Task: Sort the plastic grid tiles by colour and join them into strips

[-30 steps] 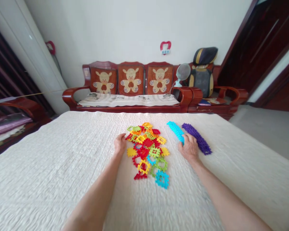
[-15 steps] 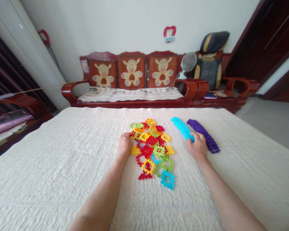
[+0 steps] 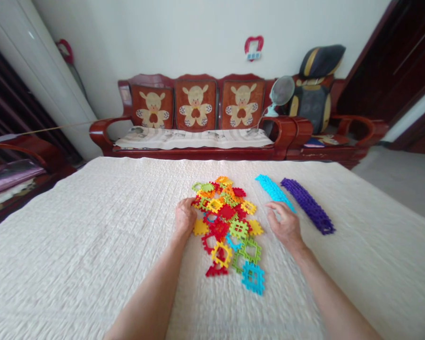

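Note:
A pile of toothed plastic building pieces [image 3: 226,212] in red, yellow, green, orange and blue lies on the quilted cloth. My left hand [image 3: 185,217] rests against the pile's left edge, its fingers curled by a red piece [image 3: 195,203]; what they hold, if anything, is hidden. To the right of the pile, my right hand [image 3: 284,224] is open, thumb and forefinger apart with nothing between them. Just beyond its knuckles lies a row of light blue pieces [image 3: 273,190]. Farther right is a similar row of purple pieces [image 3: 308,206]. At the pile's near end sits a blue square piece [image 3: 253,277].
The pale quilted cloth [image 3: 92,245] covers the broad surface before me. Behind it stands a dark red wooden sofa [image 3: 194,153] with bear cushions [image 3: 196,106]. A small fan [image 3: 282,92] and a chair with a massage pad [image 3: 311,106] are at the back right.
My right hand has let go of the light blue row and moved slightly left and nearer, its fingers now apart. My left hand stays at the pile's edge. The view has shifted slightly.

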`<state>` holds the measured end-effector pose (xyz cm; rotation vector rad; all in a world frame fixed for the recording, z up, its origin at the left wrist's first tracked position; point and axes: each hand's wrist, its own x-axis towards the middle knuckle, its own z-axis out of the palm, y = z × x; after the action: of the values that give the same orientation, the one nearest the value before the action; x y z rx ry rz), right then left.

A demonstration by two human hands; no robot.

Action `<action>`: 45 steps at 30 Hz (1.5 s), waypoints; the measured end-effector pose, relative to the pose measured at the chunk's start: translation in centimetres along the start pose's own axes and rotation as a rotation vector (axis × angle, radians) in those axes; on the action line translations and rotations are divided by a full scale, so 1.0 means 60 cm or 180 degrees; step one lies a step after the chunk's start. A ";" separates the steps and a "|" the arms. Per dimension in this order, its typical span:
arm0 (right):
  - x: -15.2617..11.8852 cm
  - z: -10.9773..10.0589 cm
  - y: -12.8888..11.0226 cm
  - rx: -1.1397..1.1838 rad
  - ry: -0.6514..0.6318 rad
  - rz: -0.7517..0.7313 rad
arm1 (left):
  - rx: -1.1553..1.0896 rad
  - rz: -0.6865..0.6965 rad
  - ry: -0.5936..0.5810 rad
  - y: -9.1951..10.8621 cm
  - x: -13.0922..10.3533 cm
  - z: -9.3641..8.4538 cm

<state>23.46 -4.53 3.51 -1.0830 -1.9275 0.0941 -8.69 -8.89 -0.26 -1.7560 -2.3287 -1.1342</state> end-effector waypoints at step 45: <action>0.014 0.138 -0.201 -0.0316 -0.1900 -0.0761 | -0.0355 -0.0256 0.0217 0.003 0.000 0.003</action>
<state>9.40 -8.59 4.56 -0.9437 -2.6081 0.2085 -8.45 -8.78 -0.33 -1.6409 -2.3594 -1.3385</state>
